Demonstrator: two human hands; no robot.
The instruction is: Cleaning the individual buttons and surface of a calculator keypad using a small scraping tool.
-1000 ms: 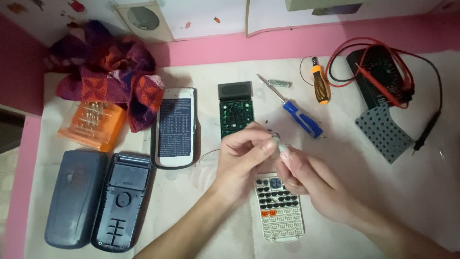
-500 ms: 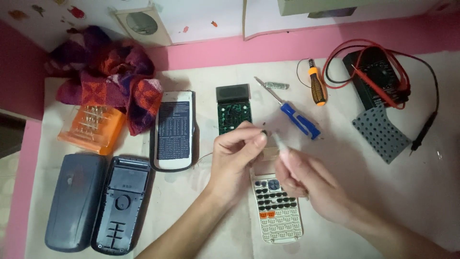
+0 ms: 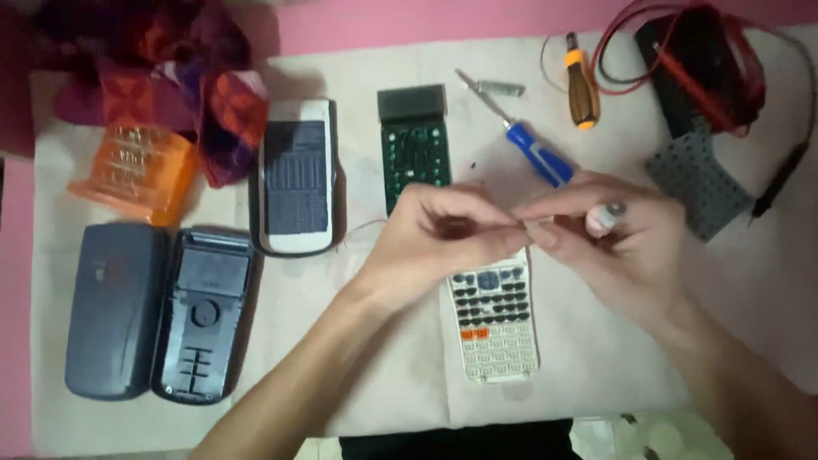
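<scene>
Head view looks down on both hands meeting above the calculator keypad (image 3: 494, 315) — the left hand (image 3: 434, 243) curled, fingertips pinched toward the right hand (image 3: 613, 243), whose fingers close around a small white tube (image 3: 603, 217). What the left pinches is too small to tell. Just beyond lie a green circuit board (image 3: 415, 149) and a blue screwdriver (image 3: 528, 149).
</scene>
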